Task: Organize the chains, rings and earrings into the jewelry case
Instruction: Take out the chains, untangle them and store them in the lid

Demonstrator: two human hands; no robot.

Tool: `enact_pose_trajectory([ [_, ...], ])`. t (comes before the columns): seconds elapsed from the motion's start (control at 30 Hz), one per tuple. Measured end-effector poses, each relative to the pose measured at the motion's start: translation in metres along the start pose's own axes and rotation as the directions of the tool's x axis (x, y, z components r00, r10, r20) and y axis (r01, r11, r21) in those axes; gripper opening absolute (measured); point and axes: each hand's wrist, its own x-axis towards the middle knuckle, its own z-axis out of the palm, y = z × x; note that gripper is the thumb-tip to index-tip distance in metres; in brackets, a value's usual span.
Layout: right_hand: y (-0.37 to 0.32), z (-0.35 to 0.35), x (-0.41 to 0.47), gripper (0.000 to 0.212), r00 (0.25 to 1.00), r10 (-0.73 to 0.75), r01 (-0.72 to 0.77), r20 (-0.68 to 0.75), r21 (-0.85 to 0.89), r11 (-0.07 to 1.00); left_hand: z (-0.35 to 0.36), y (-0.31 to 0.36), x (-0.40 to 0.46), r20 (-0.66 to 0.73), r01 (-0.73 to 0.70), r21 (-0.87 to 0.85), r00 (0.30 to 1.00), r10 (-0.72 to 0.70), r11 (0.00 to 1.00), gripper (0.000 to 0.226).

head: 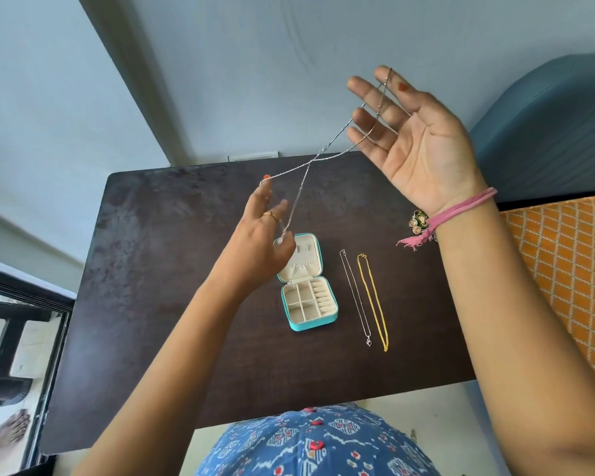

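Observation:
A long silver beaded chain (327,146) hangs in the air, stretched between both hands and crossing itself midway. My right hand (416,142) is raised with the palm showing and the fingers straight; the chain is draped over those fingers. My left hand (260,245) is lower, above the case, with spread fingers; the chain hooks over its index fingertip and runs down to the thumb. The teal jewelry case (311,326) lies open on the dark table (172,276), its cream compartments showing nothing inside. Right of it lie a thin silver pendant chain (356,297) and a gold chain (375,304).
A floral earring cluster (418,222) lies on the table behind my right wrist, partly hidden. A blue padded seat (546,132) and an orange patterned cloth (563,269) border the table on the right. A wall runs behind the table's far edge.

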Motion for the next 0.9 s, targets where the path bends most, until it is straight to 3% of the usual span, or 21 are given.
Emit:
enact_pose_trajectory([
  [0.17,-0.002,0.015,0.003,0.039,1.000,0.015,-0.012,0.027,-0.113,0.994,0.011,0.000,-0.009,0.145,0.050,-0.010,0.988,-0.048,0.999,0.067],
  [0.33,-0.008,0.021,0.011,0.041,0.996,0.068,-0.050,0.058,-0.268,0.962,0.017,-0.001,-0.014,0.294,0.039,-0.072,0.956,-0.016,0.997,0.047],
  [0.5,-0.016,0.020,0.015,0.039,0.984,0.177,-0.144,0.019,-0.504,0.852,0.013,-0.001,-0.009,0.212,0.021,-0.120,0.977,0.004,0.993,0.038],
  [0.7,-0.024,0.022,0.012,0.036,0.964,0.264,-0.172,0.025,-0.697,0.696,0.007,0.014,0.026,0.062,0.075,-0.349,0.997,-0.056,0.934,0.055],
  [0.8,-0.027,0.024,0.012,0.036,0.966,0.257,-0.149,0.029,-0.751,0.643,0.007,0.028,0.051,0.076,0.133,-0.471,0.991,-0.110,0.872,0.062],
  [0.9,-0.029,0.025,0.012,0.035,0.971,0.230,-0.100,0.059,-0.776,0.623,0.011,0.036,0.066,0.127,0.123,-0.463,0.989,-0.072,0.878,0.055],
])
